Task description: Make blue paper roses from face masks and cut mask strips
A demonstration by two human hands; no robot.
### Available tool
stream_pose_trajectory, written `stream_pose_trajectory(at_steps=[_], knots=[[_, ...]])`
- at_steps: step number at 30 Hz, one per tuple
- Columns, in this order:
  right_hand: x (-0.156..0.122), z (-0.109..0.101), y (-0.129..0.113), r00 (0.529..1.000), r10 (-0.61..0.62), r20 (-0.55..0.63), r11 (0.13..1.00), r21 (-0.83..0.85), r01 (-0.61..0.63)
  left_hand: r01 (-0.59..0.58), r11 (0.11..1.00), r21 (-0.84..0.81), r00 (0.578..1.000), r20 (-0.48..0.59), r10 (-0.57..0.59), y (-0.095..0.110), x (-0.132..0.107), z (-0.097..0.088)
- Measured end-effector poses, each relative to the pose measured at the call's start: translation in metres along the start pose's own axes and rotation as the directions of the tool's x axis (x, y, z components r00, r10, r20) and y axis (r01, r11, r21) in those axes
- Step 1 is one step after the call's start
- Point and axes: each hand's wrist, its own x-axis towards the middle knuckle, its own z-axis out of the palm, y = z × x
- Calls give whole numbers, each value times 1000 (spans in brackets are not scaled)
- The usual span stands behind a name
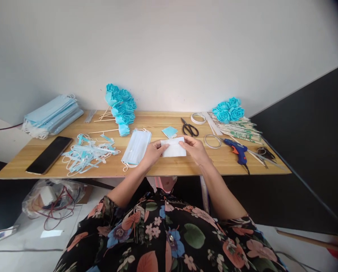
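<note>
A white rectangular piece of mask fabric [174,148] lies low over the wooden table [157,166], held at both ends. My left hand [152,152] pinches its left edge and my right hand [195,148] pinches its right edge. A light blue face mask [136,147] lies flat just left of my left hand. A small folded blue square [169,132] sits behind the white piece, with black scissors [189,129] to its right.
A stack of blue masks [52,116] and a black phone [49,154] are at the left, beside a pile of cut strips [86,153]. Blue fabric roses [121,106] on sticks lie behind; more roses [228,109], tape rolls [212,141] and a blue glue gun [238,149] are at the right.
</note>
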Motion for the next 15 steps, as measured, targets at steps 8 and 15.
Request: stream_pose_trajectory(at_steps=[8,15], knots=[[68,-3,6,986,-27,-167,988,-153,1,-178,968,178,972,-120,201,17,-3,-43],[84,-5,7,941,-337,20,511,-836,201,-254,589,767,926,19,376,0,-38,-84]])
